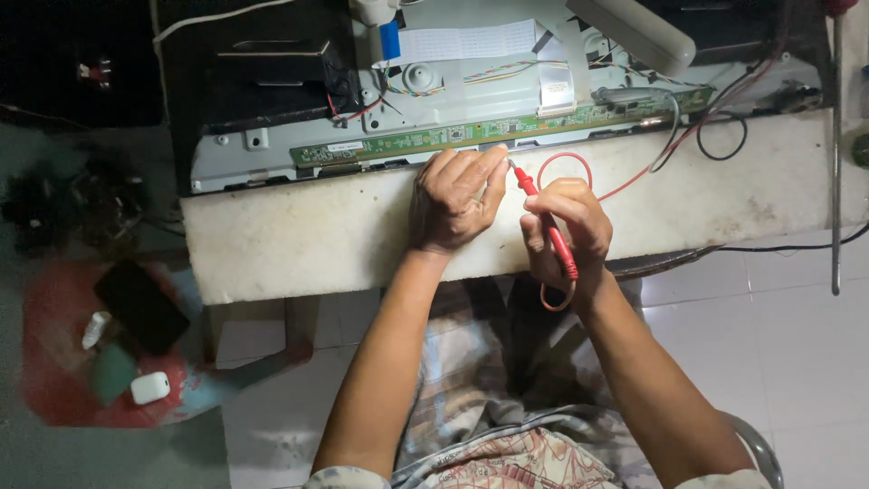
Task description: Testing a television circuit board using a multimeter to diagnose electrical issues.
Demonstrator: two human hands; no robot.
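My right hand (566,231) grips a red test probe (543,222), whose metal tip points up-left toward the long green circuit strip (407,140). My left hand (453,199) rests on the white foam pad (290,235), its fingertips pinched near the probe tip at the strip's lower edge. What the left fingers pinch is too small to tell. The probe's red lead (570,163) loops behind my right hand. The strip runs along the bottom of an opened grey metal display chassis (272,149).
A white flat ribbon cable (466,41) and coloured wires lie on the chassis. Black and red leads (720,127) curl at the right. A red stool (54,362) at the left holds a black phone (140,306) and a white earbud case (150,388). Tiled floor lies below.
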